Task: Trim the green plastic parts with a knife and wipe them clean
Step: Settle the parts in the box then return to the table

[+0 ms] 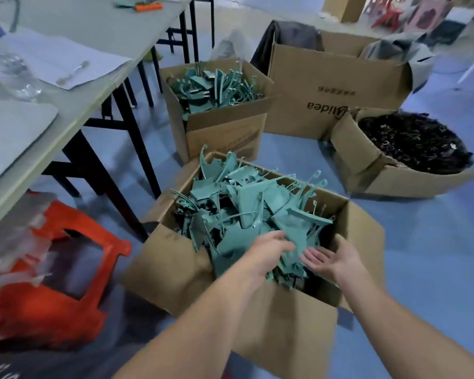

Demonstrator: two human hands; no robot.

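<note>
While both bare arms are reaching down into the open brown cardboard box [175,269] on the blue floor [435,242], the left grip [268,250] is lying palm-down on the heaped teal-green plastic parts [246,198], some flat and some hooked. Its fingers are bending over one flat piece, and I cannot tell whether they are actually clamping it. Just to its right, the right grip [329,259] is turning palm-up over the near edge of the heap, fingers straight and relaxed, holding nothing. Beyond both grips a smaller cardboard box [225,129] is sitting, also filled with green pieces. Farther off to the right of them a large printed carton [326,77] is standing, with a low cardboard box of black parts [411,140] beside it. Well to the left of the left grip a red plastic stool [74,269] is standing under the edge of the grey surface [93,31], and an orange-handled tool [149,7] is lying at the far end of that surface
</note>
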